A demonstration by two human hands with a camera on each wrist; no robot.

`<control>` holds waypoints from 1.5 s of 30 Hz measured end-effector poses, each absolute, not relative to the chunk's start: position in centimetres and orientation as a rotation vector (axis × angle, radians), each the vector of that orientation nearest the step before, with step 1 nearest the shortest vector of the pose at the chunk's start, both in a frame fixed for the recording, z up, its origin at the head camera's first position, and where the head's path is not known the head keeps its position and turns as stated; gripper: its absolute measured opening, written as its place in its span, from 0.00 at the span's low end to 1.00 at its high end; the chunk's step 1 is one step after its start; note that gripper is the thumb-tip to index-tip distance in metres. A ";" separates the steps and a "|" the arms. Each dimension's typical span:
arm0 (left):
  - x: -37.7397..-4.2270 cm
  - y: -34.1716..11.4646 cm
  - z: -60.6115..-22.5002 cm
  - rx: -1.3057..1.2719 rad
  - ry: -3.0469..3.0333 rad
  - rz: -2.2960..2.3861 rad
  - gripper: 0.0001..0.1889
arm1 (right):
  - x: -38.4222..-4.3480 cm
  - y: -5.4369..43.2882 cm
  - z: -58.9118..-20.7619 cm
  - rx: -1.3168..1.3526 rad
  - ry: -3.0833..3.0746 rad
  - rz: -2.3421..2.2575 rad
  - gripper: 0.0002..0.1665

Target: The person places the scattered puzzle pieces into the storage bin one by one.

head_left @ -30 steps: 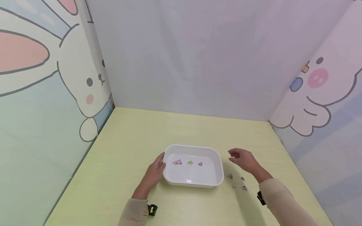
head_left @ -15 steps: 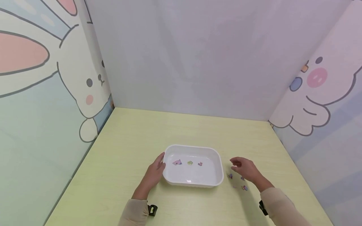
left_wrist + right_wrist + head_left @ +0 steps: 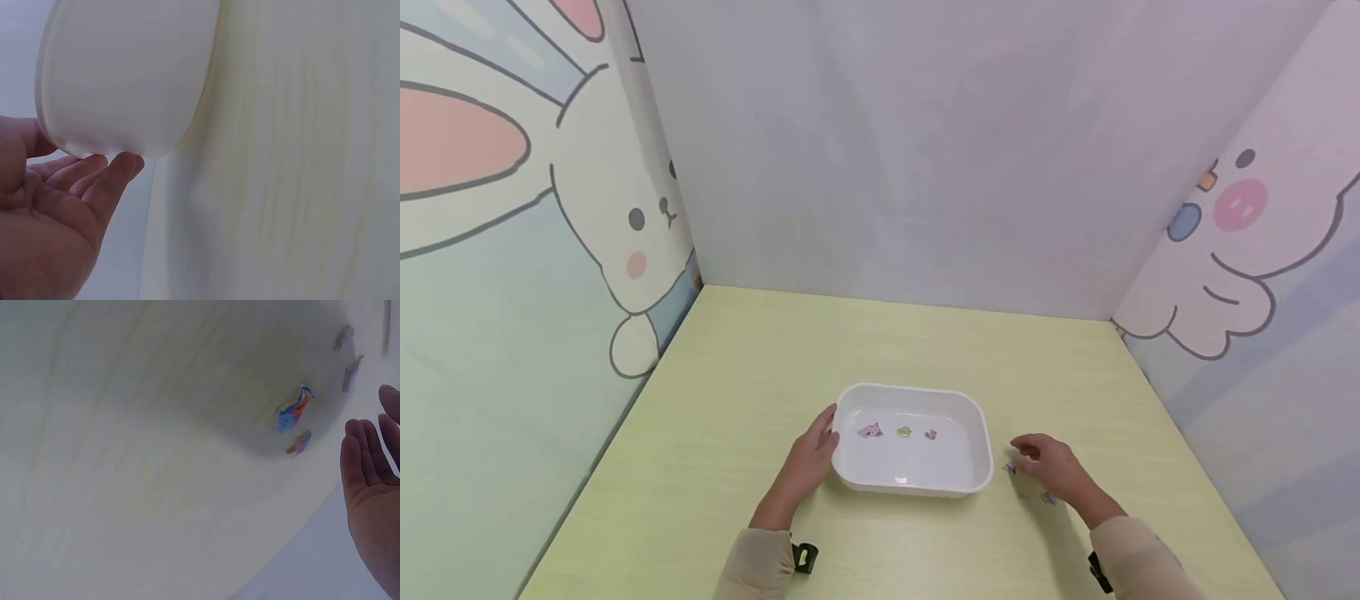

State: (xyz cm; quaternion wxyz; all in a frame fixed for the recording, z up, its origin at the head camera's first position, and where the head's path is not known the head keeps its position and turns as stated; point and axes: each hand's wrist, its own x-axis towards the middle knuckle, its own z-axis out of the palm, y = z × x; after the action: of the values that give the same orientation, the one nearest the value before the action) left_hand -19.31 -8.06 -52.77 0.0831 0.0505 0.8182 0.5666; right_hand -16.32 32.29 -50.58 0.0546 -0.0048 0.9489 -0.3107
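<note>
A shallow white tray (image 3: pixel 917 467) sits on the table with three small flat cartoon pieces inside: a pink one (image 3: pixel 870 431), a green one (image 3: pixel 904 432) and a reddish one (image 3: pixel 931 434). My left hand (image 3: pixel 808 454) holds the tray's left end, the thumb at the rim and the fingertips against the outer wall in the left wrist view. Over several similar pieces on the table, my right hand (image 3: pixel 1051 467) hovers, fingers relaxed with nothing visible between them. The right wrist view shows a blue-and-orange piece (image 3: pixel 292 414) among them. In the head view the hand hides one piece.
The pale yellow table (image 3: pixel 760 358) extends around the tray. A grey wall (image 3: pixel 887 167) stands behind it. Side panels carry a cartoon rabbit (image 3: pixel 617 225) on the left and a pink-cheeked figure (image 3: pixel 1247 250) on the right.
My right hand has come down and toward me, over the loose pieces, covering one from the head view. The left hand and tray have stayed in place.
</note>
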 end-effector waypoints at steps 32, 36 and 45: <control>-19.4 -8.2 -52.8 0.156 2.432 1.710 0.27 | -15.6 30.9 -52.8 -0.013 2.986 -0.900 0.09; -19.4 -8.2 -52.8 0.161 2.430 1.719 0.27 | -15.7 30.9 -52.9 0.012 2.972 -0.886 0.08; -19.3 -8.1 -52.9 0.157 2.440 1.703 0.27 | -15.7 31.0 -52.9 0.000 2.968 -0.862 0.08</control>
State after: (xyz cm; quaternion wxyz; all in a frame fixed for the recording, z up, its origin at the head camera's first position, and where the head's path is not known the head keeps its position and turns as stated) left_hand -19.30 -8.07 -52.88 0.0808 0.0527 0.8163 0.5695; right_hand -15.74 31.02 -52.92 0.0256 -0.0001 0.9600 -0.2789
